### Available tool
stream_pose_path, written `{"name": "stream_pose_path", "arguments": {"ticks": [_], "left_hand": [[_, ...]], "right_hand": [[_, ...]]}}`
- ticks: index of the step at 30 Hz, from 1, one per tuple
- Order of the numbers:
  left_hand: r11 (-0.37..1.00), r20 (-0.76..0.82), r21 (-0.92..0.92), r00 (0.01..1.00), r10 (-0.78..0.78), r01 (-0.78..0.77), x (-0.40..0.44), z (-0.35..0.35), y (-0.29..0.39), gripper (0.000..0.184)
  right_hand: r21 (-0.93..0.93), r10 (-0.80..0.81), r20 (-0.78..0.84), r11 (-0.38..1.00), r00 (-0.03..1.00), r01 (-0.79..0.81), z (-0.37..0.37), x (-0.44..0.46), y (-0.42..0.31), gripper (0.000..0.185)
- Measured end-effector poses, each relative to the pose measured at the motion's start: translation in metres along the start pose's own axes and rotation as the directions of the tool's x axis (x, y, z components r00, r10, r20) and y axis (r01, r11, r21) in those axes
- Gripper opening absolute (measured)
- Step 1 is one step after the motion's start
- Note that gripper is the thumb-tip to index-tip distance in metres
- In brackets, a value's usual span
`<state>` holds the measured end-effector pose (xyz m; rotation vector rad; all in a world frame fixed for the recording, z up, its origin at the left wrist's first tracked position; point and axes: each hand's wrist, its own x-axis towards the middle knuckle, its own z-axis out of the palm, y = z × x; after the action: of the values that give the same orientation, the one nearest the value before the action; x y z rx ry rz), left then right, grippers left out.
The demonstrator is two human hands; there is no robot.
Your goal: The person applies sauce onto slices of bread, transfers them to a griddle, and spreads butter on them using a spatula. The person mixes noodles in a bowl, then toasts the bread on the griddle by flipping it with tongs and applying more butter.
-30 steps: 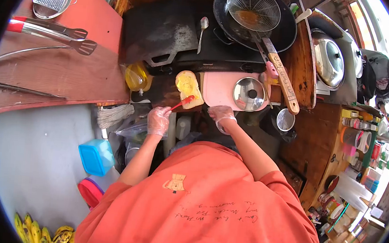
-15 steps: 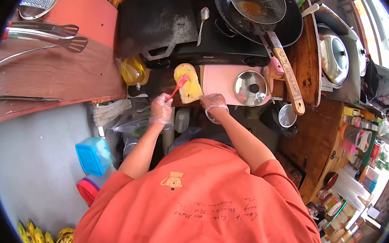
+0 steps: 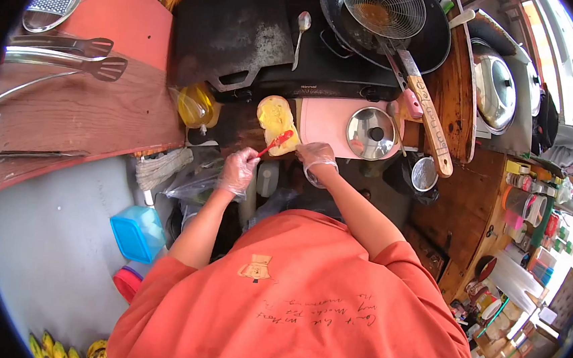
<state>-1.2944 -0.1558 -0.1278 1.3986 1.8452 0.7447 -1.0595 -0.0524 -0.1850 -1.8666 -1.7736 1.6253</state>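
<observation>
A slice of bread point(image 3: 273, 115) with a yellow spread on its face lies on the dark wooden surface in front of the stove. My left hand point(image 3: 238, 171), in a clear plastic glove, is closed round the handle of a small red spatula point(image 3: 281, 138). The spatula's head rests on the lower right part of the bread. My right hand point(image 3: 317, 160), gloved the same way, pinches the bread's lower right corner; its fingertips are partly hidden. Right beside the bread is a pink cutting board point(image 3: 325, 118) bearing a glass lid point(image 3: 371, 133) with a black knob.
Behind the bread, a black griddle point(image 3: 234, 33), a spoon point(image 3: 300, 35) and a wok point(image 3: 330, 14) with a wire strainer point(image 3: 384, 8) sit on the stove. A bag of yellow oil point(image 3: 196, 106) stands left of the bread. Tongs point(image 3: 73, 61) lie on the left counter.
The red spatula has moved down and right across the bread, from its upper middle to its lower part, and now tilts more to the right. My right hand stays at the corner.
</observation>
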Motion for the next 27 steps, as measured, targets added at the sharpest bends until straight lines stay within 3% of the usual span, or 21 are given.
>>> {"name": "stream_pose_path", "arguments": {"ticks": [1,3,4,5,6,8,10,11,13,14,15,17,18,19,21,22,23,24,25,27], "left_hand": [[1.0,0.002,0.0,1.0,0.001,-0.001,0.006,0.0,-0.003,0.01],[0.99,-0.143,0.141,0.99,0.017,0.003,0.035,-0.007,-0.003,0.011],[0.993,-0.174,0.105,0.984,-0.028,0.047,0.049,-0.012,-0.004,0.011],[0.983,-0.227,0.183,0.974,0.018,0.024,0.059,-0.015,-0.002,0.011],[0.989,-0.205,0.148,0.979,0.006,0.025,0.058,-0.017,0.002,0.011],[0.998,-0.096,0.056,0.995,-0.008,0.013,0.046,-0.015,0.004,0.01],[0.999,0.063,-0.02,0.997,0.041,-0.039,0.023,-0.013,0.009,0.009],[0.997,0.109,-0.068,0.994,-0.02,0.028,0.018,-0.008,0.006,0.01],[0.997,-0.025,0.071,1.0,0.008,-0.006,0.028,-0.006,-0.007,0.011],[0.991,-0.09,0.096,0.992,-0.087,0.096,0.039,-0.01,-0.01,0.01],[0.996,-0.189,0.089,0.982,-0.007,0.024,0.048,-0.013,-0.015,0.01],[0.994,-0.267,0.105,0.963,0.026,0.002,0.05,-0.015,-0.022,0.01],[0.994,-0.164,-0.052,0.981,-0.108,0.1,0.04,-0.015,-0.022,0.01],[0.993,-0.176,-0.053,0.978,-0.11,0.102,0.025,-0.013,-0.021,0.01],[0.985,0.082,-0.118,0.989,-0.12,0.129,0.0,-0.007,-0.018,0.009],[0.999,-0.002,-0.011,1.0,-0.03,0.03,-0.006,-0.003,-0.016,0.009],[1.0,0.003,-0.003,1.0,-0.025,0.025,-0.003,-0.003,-0.012,0.009],[0.995,-0.098,0.035,0.991,-0.092,0.095,0.006,-0.004,-0.011,0.009],[0.984,-0.201,0.065,0.968,-0.15,0.166,0.017,-0.006,-0.01,0.009],[0.969,-0.386,0.174,0.918,-0.097,0.176,0.039,-0.01,-0.013,0.009]], "right_hand": [[0.07,0.025,0.004,0.997,1.0,-0.025,0.002,0.001,0.003,0.034],[0.141,0.054,0.002,0.988,0.999,-0.054,0.002,0.001,0.007,0.035],[0.042,-0.099,-0.023,0.994,0.995,0.1,0.0,-0.001,0.008,0.035],[-0.011,-0.177,-0.027,0.984,0.984,0.177,-0.001,-0.002,0.007,0.035],[-0.064,-0.254,-0.031,0.966,0.967,0.252,-0.003,-0.003,0.005,0.035],[0.008,-0.014,-0.018,1.0,1.0,0.014,-0.004,-0.002,-0.003,0.034],[-0.075,-0.053,0.056,0.996,0.997,0.058,-0.005,0.002,-0.004,0.03],[-0.115,-0.063,0.092,0.991,0.994,0.073,-0.005,0.001,-0.002,0.029],[-0.081,-0.14,0.111,0.985,0.984,0.15,-0.005,0.0,0.004,0.031],[-0.046,-0.174,0.1,0.983,0.98,0.179,-0.007,-0.001,0.003,0.032],[-0.012,-0.206,0.089,0.978,0.974,0.208,-0.011,-0.005,-0.002,0.033],[0.094,0.02,0.108,0.995,0.994,-0.03,-0.018,-0.01,-0.017,0.036],[0.087,0.01,0.112,0.996,0.994,-0.02,-0.018,-0.008,-0.017,0.036],[0.029,-0.008,0.121,1.0,0.993,0.005,-0.018,-0.008,-0.017,0.035],[-0.018,-0.033,0.123,0.999,0.992,0.036,-0.018,-0.002,-0.01,0.034],[-0.052,-0.069,0.124,0.996,0.99,0.076,-0.017,0.001,-0.003,0.034],[-0.086,-0.103,0.126,0.99,0.987,0.114,-0.015,0.002,0.006,0.035],[-0.076,-0.103,0.119,0.991,0.988,0.112,-0.017,0.001,0.015,0.035],[-0.163,-0.199,0.176,0.96,0.964,0.228,-0.02,0.0,0.024,0.034],[-0.243,-0.289,0.232,0.907,0.929,0.343,-0.041,-0.021,0.019,0.034]]}}
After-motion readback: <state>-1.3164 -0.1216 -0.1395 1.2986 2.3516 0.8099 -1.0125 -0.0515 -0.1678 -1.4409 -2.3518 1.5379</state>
